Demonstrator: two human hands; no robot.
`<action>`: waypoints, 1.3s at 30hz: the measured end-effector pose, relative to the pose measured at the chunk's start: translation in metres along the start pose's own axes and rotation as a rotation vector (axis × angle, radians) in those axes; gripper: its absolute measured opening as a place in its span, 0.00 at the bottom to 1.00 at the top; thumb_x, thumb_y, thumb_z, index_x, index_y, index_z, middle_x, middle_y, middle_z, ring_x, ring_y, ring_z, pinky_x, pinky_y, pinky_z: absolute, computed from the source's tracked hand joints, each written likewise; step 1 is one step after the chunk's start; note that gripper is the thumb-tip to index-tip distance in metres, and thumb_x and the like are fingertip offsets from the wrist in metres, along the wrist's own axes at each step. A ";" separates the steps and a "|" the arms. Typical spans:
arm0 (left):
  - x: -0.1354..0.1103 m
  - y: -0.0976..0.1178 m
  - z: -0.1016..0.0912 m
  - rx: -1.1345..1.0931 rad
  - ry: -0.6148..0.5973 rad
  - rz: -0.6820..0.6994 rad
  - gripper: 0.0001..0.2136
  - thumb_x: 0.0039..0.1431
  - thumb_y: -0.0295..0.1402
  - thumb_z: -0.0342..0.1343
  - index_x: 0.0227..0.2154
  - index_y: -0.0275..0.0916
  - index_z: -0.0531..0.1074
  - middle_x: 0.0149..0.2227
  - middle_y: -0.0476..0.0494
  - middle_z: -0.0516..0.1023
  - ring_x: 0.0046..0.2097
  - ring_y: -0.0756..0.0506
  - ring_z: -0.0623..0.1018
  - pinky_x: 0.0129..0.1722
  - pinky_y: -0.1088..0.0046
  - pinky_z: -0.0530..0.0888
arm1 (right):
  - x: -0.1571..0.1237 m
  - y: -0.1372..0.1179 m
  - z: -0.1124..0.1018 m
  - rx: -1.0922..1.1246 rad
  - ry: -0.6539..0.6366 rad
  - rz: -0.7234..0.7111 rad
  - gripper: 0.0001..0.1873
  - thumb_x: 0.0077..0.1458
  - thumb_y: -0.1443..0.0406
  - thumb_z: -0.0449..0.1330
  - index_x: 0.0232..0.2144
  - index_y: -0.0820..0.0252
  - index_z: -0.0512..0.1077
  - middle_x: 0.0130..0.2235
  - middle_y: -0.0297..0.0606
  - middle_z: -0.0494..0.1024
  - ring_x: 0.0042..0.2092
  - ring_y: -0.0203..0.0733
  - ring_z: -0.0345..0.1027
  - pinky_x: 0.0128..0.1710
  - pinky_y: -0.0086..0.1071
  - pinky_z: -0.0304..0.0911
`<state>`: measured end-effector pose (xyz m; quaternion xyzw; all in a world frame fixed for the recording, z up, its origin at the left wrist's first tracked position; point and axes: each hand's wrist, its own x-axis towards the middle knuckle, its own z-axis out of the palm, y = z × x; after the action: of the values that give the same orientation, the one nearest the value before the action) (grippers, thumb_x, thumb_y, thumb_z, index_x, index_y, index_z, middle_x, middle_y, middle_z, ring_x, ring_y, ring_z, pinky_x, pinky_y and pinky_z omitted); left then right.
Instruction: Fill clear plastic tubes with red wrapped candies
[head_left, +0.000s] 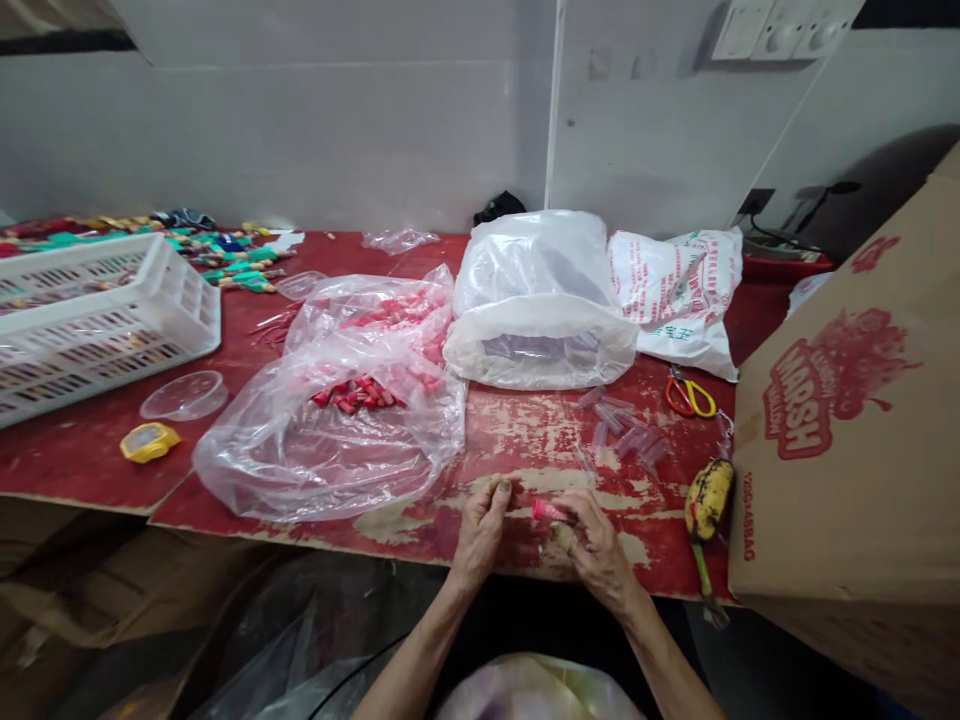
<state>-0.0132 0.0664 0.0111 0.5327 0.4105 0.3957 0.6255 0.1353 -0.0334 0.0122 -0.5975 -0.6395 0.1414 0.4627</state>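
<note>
Red cap (547, 511): a small cone-like plastic piece, held at the near edge of the table (525, 440) between both hands. Right hand (596, 545): forearm enters from the lower right, wrist bent inward, back of the hand up; fingertips pinched together on the red cap. Left hand (481, 530): forearm enters from the lower centre, fingers curled together with the tips pointing toward the cap; whether they touch it cannot be told.

Table surface: red paint, worn through in pale flaking patches near the hands. Just beyond the hands lies a scatter of short clear plastic tubes (626, 430). To the left, a crumpled transparent bag (300, 460) lies open, with a heap of red pieces (358, 393) inside. Behind it stands a bulging translucent white bag (540, 310), and beside that a printed white bag (675, 290). Orange-and-yellow-handled scissors (688, 394) lie near a spotted banana (709, 497). A cardboard box (855, 420) with red print stands at the right; a white slotted basket (97, 310) at the left.
</note>
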 end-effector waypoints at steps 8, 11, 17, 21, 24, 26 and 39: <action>0.000 -0.020 -0.006 0.276 0.193 0.202 0.13 0.62 0.39 0.45 0.30 0.39 0.71 0.27 0.46 0.72 0.30 0.45 0.71 0.32 0.70 0.66 | 0.022 0.001 0.011 -0.826 -0.353 0.115 0.05 0.51 0.68 0.55 0.26 0.55 0.70 0.27 0.41 0.76 0.29 0.47 0.71 0.28 0.36 0.62; -0.004 -0.022 -0.003 0.336 0.206 0.280 0.12 0.62 0.37 0.46 0.28 0.39 0.71 0.27 0.45 0.71 0.31 0.45 0.71 0.33 0.70 0.67 | 0.017 0.021 0.022 -0.795 -0.330 0.096 0.08 0.51 0.65 0.54 0.22 0.56 0.70 0.22 0.40 0.75 0.24 0.46 0.70 0.22 0.34 0.60; -0.013 -0.022 0.006 0.531 0.002 0.427 0.12 0.63 0.34 0.42 0.38 0.38 0.70 0.33 0.42 0.73 0.35 0.44 0.72 0.37 0.69 0.68 | -0.002 0.056 0.017 -0.312 -0.184 0.130 0.19 0.61 0.53 0.46 0.38 0.55 0.72 0.35 0.37 0.79 0.34 0.41 0.75 0.30 0.29 0.70; -0.010 -0.019 0.003 0.539 -0.080 0.366 0.07 0.58 0.28 0.47 0.30 0.38 0.70 0.30 0.45 0.71 0.33 0.46 0.71 0.35 0.71 0.67 | -0.006 0.050 0.035 -0.272 -0.029 -0.006 0.19 0.62 0.55 0.45 0.44 0.56 0.70 0.40 0.39 0.78 0.40 0.41 0.74 0.35 0.30 0.71; -0.005 -0.015 0.001 0.512 -0.018 0.284 0.06 0.51 0.23 0.52 0.31 0.37 0.70 0.31 0.45 0.70 0.36 0.46 0.71 0.36 0.72 0.67 | 0.000 0.039 0.047 -0.296 0.018 -0.122 0.17 0.63 0.57 0.45 0.45 0.55 0.68 0.41 0.38 0.76 0.41 0.41 0.72 0.39 0.34 0.69; -0.005 -0.013 0.003 0.518 -0.033 0.291 0.07 0.49 0.21 0.52 0.31 0.37 0.71 0.31 0.45 0.70 0.35 0.46 0.71 0.37 0.72 0.68 | 0.005 0.035 0.048 -0.345 0.069 -0.183 0.16 0.64 0.59 0.43 0.46 0.56 0.67 0.41 0.41 0.75 0.42 0.43 0.70 0.42 0.38 0.66; 0.099 0.054 -0.130 0.878 0.863 0.295 0.09 0.58 0.25 0.46 0.34 0.35 0.72 0.36 0.39 0.76 0.38 0.42 0.75 0.40 0.67 0.70 | 0.027 0.079 0.017 -1.015 0.242 -0.039 0.17 0.59 0.65 0.47 0.45 0.69 0.68 0.41 0.50 0.72 0.41 0.53 0.64 0.38 0.41 0.60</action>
<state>-0.1035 0.2093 0.0432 0.5831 0.6720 0.4517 0.0656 0.1767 0.0165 -0.0432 -0.7467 -0.5804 -0.2650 0.1881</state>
